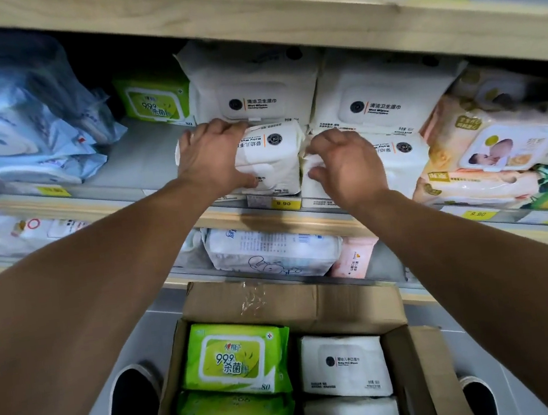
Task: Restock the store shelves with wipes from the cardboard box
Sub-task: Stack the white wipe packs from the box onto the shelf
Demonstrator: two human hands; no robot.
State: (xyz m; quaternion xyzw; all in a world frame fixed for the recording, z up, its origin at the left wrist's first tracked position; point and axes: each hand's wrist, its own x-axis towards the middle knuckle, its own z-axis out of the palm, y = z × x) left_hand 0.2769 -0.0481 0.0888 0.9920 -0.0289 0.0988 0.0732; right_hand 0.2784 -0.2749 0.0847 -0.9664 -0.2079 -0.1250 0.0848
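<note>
Head view is showing the left hand gripping a white soft wipes pack at the wooden shelf's front edge; the right hand, fingers curled, is steadying a neighbouring white pack. Overhanging packs risk tumbling into the open brown cardboard box.

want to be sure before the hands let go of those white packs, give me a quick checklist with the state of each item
1. Left hand grips its white pack: ok.
2. Right hand holds the neighbouring white pack: ok.
3. Both packs sit fully on the shelf: cannot tell, front edges overhang near the price tag.
4. Free shelf space left of the packs: ok.
5. Stock left in the cardboard box, green packs and white ones: ok.
</note>
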